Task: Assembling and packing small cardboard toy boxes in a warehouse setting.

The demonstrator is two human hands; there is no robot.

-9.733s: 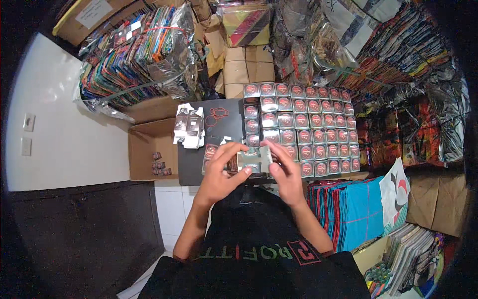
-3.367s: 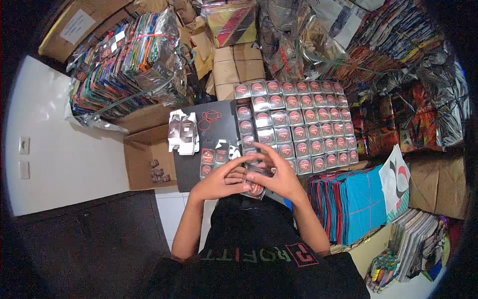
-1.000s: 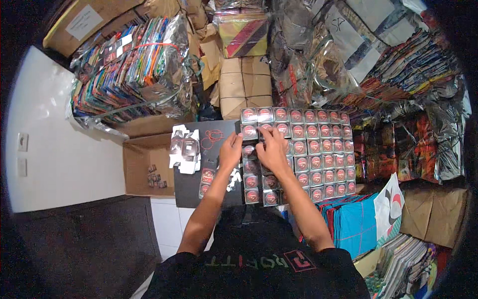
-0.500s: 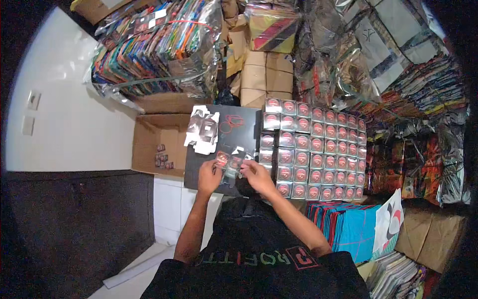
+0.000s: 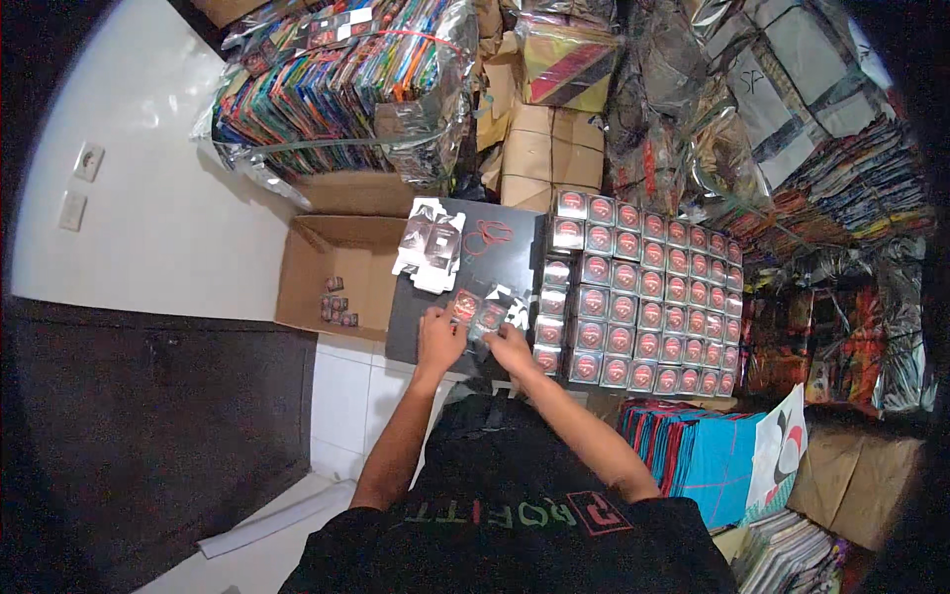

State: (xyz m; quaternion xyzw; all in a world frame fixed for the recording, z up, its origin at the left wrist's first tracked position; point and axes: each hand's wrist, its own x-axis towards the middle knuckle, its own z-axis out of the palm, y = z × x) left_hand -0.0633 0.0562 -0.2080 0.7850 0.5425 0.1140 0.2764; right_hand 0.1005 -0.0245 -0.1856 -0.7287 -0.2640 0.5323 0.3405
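Note:
Over the near edge of the black tabletop [image 5: 435, 307], my left hand [image 5: 441, 339] has its fingers closed on a small dark box [image 5: 466, 306] with a red print. Close by, my right hand [image 5: 510, 348] pinches a small clear plastic case [image 5: 490, 317] that has a dark, reddish print. The two pieces are side by side, almost touching. Beyond my right fingers lies a crumpled-looking black and white piece [image 5: 513, 303]. Flattened white and dark cartons [image 5: 430, 246] are piled at the far left of the tabletop, beside looped red bands [image 5: 488, 236].
Rows of small clear-sided boxes with round red labels [image 5: 648, 292] stand to the right. At the left, an open cardboard box [image 5: 297, 282] holds several small dark boxes [image 5: 336, 305]. Wrapped bundles [image 5: 336, 109] and a brown parcel [image 5: 552, 153] crowd the back; blue folded items [image 5: 698, 460] stand near right.
The view has shifted, so the whole scene sits farther right. My hands remain near each other over the tabletop, now with the small box and the clear case lower and closer to it.

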